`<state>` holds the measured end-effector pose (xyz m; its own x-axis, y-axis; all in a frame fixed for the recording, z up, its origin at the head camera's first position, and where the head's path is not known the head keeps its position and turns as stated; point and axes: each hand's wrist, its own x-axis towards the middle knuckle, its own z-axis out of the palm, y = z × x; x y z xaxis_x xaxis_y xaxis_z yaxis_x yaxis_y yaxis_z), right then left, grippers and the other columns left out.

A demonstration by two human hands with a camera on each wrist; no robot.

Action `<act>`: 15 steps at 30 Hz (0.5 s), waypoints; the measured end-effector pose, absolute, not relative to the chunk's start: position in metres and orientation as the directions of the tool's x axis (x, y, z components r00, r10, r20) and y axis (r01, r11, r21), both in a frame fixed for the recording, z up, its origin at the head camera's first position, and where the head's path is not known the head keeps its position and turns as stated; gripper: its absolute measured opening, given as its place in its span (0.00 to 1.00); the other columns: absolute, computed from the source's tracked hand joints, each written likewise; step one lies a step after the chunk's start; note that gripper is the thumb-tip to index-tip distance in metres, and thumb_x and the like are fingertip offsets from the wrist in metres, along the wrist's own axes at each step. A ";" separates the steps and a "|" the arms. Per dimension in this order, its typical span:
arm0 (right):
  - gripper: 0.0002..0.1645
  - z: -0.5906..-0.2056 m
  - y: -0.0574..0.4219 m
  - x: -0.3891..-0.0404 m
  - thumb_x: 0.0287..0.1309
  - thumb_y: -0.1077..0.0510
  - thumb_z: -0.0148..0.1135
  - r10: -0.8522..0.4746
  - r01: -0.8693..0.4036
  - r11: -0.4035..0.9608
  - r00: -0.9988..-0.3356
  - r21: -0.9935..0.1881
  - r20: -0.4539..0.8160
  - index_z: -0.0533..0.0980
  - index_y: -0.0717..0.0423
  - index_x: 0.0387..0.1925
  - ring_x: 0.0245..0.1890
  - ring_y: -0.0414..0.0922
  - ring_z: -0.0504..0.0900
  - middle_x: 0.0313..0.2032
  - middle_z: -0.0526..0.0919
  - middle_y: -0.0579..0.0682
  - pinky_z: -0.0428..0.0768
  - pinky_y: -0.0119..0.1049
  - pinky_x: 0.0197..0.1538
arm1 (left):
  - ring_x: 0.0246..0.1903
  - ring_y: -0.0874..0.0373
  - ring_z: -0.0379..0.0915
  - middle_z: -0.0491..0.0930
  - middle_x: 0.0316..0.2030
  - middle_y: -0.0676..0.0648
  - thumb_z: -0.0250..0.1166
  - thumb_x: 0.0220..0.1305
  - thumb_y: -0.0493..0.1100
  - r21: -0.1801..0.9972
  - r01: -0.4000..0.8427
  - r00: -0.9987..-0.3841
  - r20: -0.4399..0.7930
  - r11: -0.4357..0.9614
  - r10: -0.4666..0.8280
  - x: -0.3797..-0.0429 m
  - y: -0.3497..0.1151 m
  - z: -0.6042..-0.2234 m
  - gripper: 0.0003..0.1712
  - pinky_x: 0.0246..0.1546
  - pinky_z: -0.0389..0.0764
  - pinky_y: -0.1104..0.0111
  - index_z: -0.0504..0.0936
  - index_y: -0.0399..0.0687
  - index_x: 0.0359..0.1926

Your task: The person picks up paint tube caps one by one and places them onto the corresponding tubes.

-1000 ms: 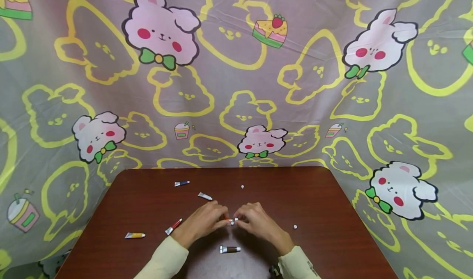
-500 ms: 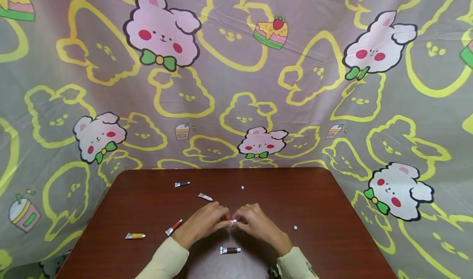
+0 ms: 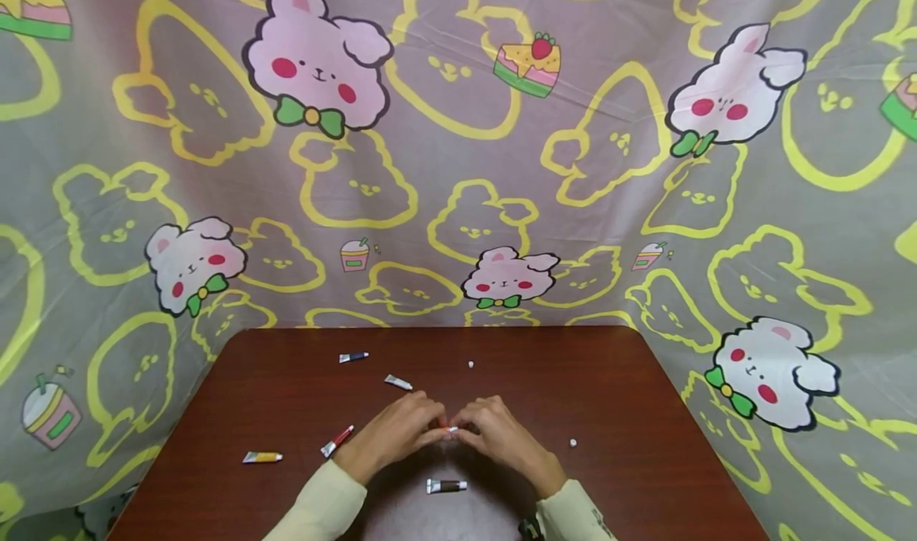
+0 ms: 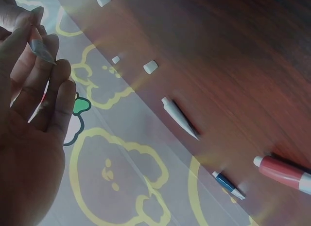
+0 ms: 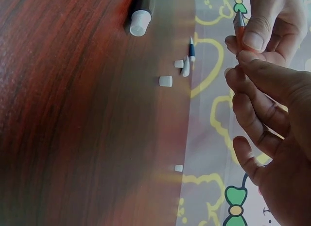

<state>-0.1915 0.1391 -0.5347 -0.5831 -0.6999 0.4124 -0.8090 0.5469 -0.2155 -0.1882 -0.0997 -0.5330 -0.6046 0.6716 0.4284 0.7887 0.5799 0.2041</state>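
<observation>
Near the table's middle, my left hand [image 3: 401, 426] pinches an orange paint tube [image 5: 239, 35] by its body, the silver crimped end pointing away from the other hand. My right hand [image 3: 501, 433] meets it at the nozzle end, thumb and fingertips pinching the small white cap [image 3: 453, 429] there. In the right wrist view the fingers cover the cap. Below the hands lies a brown paint tube [image 3: 446, 486]. Left of the left forearm are a red paint tube [image 3: 337, 441] and a yellow paint tube [image 3: 262, 457].
Farther back lie a white paint tube [image 3: 398, 383] and a dark blue paint tube [image 3: 353, 357]. Loose white caps sit on the table, one at the back [image 3: 470, 363], another at the right [image 3: 573, 442]. A patterned cloth [image 3: 444, 151] hangs behind the table.
One second ago the cap in the right hand was slightly apart from the tube's nozzle. The hands have since closed together, bringing the cap onto the nozzle end. The other tubes have stayed put.
</observation>
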 end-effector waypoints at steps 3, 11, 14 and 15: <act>0.05 -0.535 0.139 -0.191 0.64 0.56 0.78 -0.687 -0.797 0.548 -0.603 -0.255 0.407 0.88 0.50 0.40 0.36 0.34 0.87 0.35 0.92 0.40 0.81 0.38 0.46 | 0.34 0.65 0.73 0.84 0.31 0.57 0.74 0.70 0.53 0.220 0.784 -0.614 0.413 0.581 0.673 -0.189 -0.100 -0.533 0.10 0.36 0.76 0.72 0.85 0.55 0.37; 0.05 -0.535 0.139 -0.191 0.66 0.56 0.77 -0.672 -0.791 0.525 -0.612 -0.315 0.418 0.86 0.51 0.38 0.33 0.32 0.84 0.33 0.90 0.41 0.82 0.34 0.44 | 0.34 0.65 0.72 0.83 0.32 0.56 0.75 0.69 0.52 0.226 0.789 -0.608 0.416 0.571 0.676 -0.189 -0.100 -0.532 0.09 0.36 0.75 0.73 0.85 0.55 0.37; 0.05 -0.536 0.139 -0.192 0.68 0.56 0.75 -0.673 -0.793 0.515 -0.610 -0.326 0.420 0.86 0.51 0.39 0.33 0.32 0.82 0.33 0.90 0.42 0.82 0.32 0.43 | 0.34 0.65 0.71 0.84 0.32 0.55 0.76 0.69 0.51 0.218 0.796 -0.598 0.427 0.564 0.679 -0.190 -0.100 -0.531 0.10 0.35 0.75 0.73 0.85 0.54 0.37; 0.04 -0.536 0.139 -0.191 0.68 0.56 0.75 -0.673 -0.793 0.513 -0.610 -0.330 0.419 0.86 0.51 0.39 0.33 0.31 0.82 0.33 0.90 0.42 0.82 0.32 0.43 | 0.34 0.65 0.71 0.84 0.32 0.54 0.76 0.69 0.51 0.215 0.797 -0.596 0.429 0.564 0.679 -0.190 -0.100 -0.530 0.10 0.35 0.75 0.73 0.85 0.54 0.37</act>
